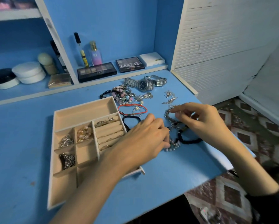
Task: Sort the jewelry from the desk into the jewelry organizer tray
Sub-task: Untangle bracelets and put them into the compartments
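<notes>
Head view: left fingers (165, 135) pinch pearl necklace (173, 145), right fingers (178, 109) pinch silver chain (167, 114); watches (143, 84) beyond, tray (84, 106) nearby.

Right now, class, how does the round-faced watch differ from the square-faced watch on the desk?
The round-faced watch has a dark dial; the square-faced watch has a pale one. The round-faced watch looks larger, with a wider band than the square-faced watch. Both have silver metal bands and lie on the desk, outside the tray.
</notes>
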{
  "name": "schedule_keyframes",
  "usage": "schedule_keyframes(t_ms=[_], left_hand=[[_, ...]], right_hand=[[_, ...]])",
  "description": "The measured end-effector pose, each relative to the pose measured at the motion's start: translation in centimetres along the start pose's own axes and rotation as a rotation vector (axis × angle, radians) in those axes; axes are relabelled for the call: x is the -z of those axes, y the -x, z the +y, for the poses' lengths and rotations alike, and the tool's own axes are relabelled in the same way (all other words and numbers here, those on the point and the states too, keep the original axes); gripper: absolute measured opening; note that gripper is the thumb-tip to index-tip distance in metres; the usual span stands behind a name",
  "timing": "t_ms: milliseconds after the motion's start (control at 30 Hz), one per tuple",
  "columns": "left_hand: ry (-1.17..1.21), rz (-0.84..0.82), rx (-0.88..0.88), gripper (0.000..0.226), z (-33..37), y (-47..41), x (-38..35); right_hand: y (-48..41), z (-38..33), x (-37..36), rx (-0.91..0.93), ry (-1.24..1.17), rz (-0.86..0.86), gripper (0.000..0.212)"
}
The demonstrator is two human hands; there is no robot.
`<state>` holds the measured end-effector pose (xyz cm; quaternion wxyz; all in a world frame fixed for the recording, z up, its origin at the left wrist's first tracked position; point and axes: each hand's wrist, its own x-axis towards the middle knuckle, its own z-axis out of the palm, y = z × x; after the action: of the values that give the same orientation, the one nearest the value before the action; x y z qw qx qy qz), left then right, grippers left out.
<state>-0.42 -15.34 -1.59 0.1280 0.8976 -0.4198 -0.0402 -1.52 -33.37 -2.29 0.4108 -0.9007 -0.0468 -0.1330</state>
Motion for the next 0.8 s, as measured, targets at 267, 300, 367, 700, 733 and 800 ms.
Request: schedule_keyframes(t_ms=[267, 300, 367, 700, 733, 800], left_hand=[[0.075, -0.091, 0.036, 0.018, -0.8, 0.9, 1.0], [0.071, -0.090, 0.036, 0.015, -0.9, 0.9, 1.0], [0.061, -0.077, 0.032, 0.013, -0.9, 0.9, 1.1], [0.053, -0.153, 0.024, 0.019, -1.0, 1.2, 1.6], [0.066, -0.160, 0.031, 0.015, -1.0, 1.2, 1.6], [0.095, -0.174, 0.045, 0.007, -1.0, 1.1, 1.6]], right_hand=[[0.1, -0.5, 0.0, -0.010, -0.009, -0.026, 0.012], [0.1, -0.6, 0.0, -0.013, -0.011, -0.033, 0.012], [0.1, -0.6, -0.2, -0.016, -0.013, -0.041, 0.011], [0.2, -1.2, -0.4, -0.025, -0.016, -0.073, 0.011], [0.1, -1.2, -0.5, -0.025, -0.015, -0.075, 0.012], [0.1, -1.2, -0.5, -0.025, -0.015, -0.083, 0.012]])
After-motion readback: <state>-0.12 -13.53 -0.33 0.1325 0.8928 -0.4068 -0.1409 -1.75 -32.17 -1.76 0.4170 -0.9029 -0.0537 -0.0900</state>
